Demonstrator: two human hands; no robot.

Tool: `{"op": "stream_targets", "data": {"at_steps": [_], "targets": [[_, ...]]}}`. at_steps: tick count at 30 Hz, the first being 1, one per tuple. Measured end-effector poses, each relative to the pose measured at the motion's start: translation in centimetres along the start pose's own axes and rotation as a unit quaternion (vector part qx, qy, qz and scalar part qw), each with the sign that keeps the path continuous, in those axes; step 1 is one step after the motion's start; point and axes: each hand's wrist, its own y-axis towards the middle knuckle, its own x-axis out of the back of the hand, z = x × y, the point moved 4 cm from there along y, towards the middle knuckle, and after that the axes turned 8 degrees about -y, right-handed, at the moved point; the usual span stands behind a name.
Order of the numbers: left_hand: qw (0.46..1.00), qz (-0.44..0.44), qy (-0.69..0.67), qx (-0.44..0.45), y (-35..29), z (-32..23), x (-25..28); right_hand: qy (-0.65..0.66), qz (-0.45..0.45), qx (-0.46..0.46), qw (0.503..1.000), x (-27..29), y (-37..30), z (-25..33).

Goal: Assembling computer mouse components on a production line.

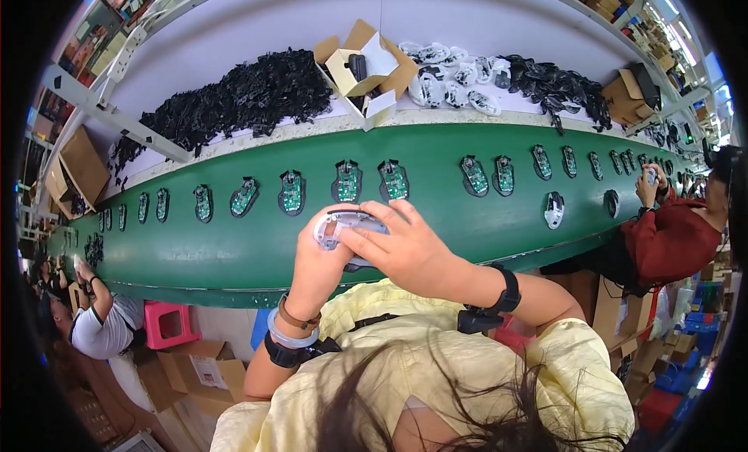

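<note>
Over the near side of the green belt [436, 226], both my hands are closed round a translucent white computer mouse shell [328, 229]. My left hand [315, 253] grips its left end, while the fingers of my right hand [417, 253] lie across its top and right side. A dark edge shows beneath the shell, partly hidden by my hands. Just beyond my fingers, two mouse bases with green circuit boards, one on the left [347, 182] and one on the right [393, 181], lie on the belt. More such bases form a row to both sides.
Along the far shelf are a heap of black parts [241, 93], an open cardboard box [366, 62], white shells [452, 82] and more black parts [545, 86]. A white-topped mouse [554, 210] lies right of me. Co-workers sit at right [674, 245] and left [105, 319], near a pink stool [170, 325].
</note>
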Motion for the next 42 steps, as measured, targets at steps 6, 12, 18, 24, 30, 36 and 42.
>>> {"op": "stream_targets", "data": {"at_steps": [6,12,18,24,30,36,42], "targets": [[0.999,0.011,0.018,0.045,-0.2,1.9,0.5,-0.037,0.038,-0.037,0.998,-1.9,-1.6,0.4],[0.953,-0.117,0.203,-0.191,-0.9,-2.7,0.5,0.009,-0.132,-0.089,0.987,2.1,-3.2,0.0],[0.873,0.165,0.361,-0.284,-2.3,-2.1,-4.9,0.692,-0.137,-0.390,0.591,-1.4,-2.8,-2.4],[0.992,0.015,0.040,-0.122,-2.7,-1.9,-1.9,0.800,-0.124,-0.363,0.462,-1.7,-3.6,-2.3],[0.989,0.061,-0.137,0.003,-1.8,-0.7,-2.8,0.743,-0.117,-0.386,0.534,-1.6,-4.1,-2.4],[0.994,0.068,-0.085,0.025,-0.3,0.8,-3.7,0.618,-0.183,-0.400,0.652,-3.1,-6.5,-3.3],[0.972,0.141,0.041,0.186,-0.5,6.0,-2.5,0.654,-0.156,-0.493,0.552,-8.1,-13.8,-4.0]]}}
